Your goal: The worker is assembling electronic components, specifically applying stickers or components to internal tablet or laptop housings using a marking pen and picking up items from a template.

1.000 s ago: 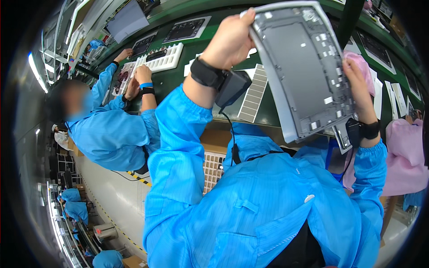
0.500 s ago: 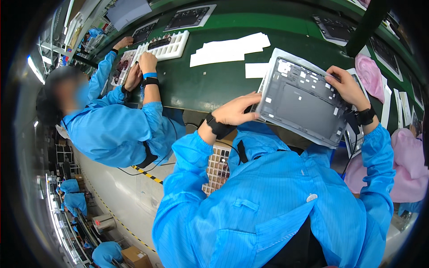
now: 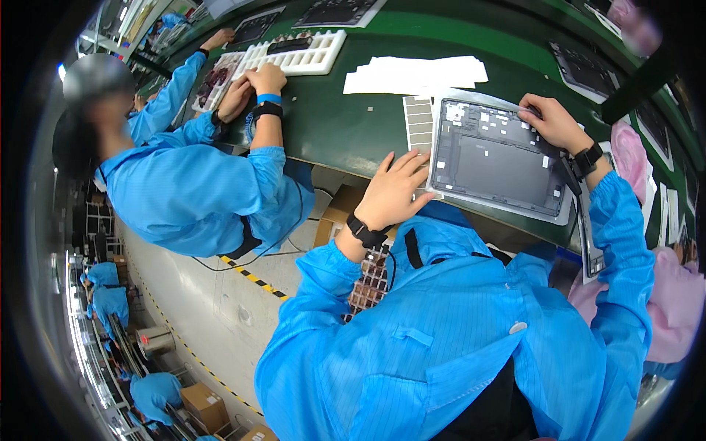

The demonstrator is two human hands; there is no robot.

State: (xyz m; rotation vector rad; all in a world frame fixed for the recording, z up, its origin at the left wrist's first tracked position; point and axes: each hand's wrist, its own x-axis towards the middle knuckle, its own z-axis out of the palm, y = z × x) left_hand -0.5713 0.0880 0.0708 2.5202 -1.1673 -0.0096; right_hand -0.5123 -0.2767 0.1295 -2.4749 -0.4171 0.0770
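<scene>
Dark green workbench curves across the upper part of my view, with a pale floor and its yellow-and-black tape showing below on the left. Near the bench's front edge, right of centre, lies the dark grey tablet housing, inner side up, dotted with small white patches; a pale sheet shows along its border. My left hand is open at its left side, fingers spread, the tips over a strip sheet of pale rectangular labels that runs beside the housing. My right hand is at the upper right corner, fingers and thumb curled in; I cannot tell whether they grip the edge or only touch it. I wear a black band on each wrist. Under my right forearm a narrow dark frame stands tilted. Beyond the housing lie overlapping white papers, and to the right a pink cloth. On my left a co-worker in a blue smock has both hands by a white slotted tray.
</scene>
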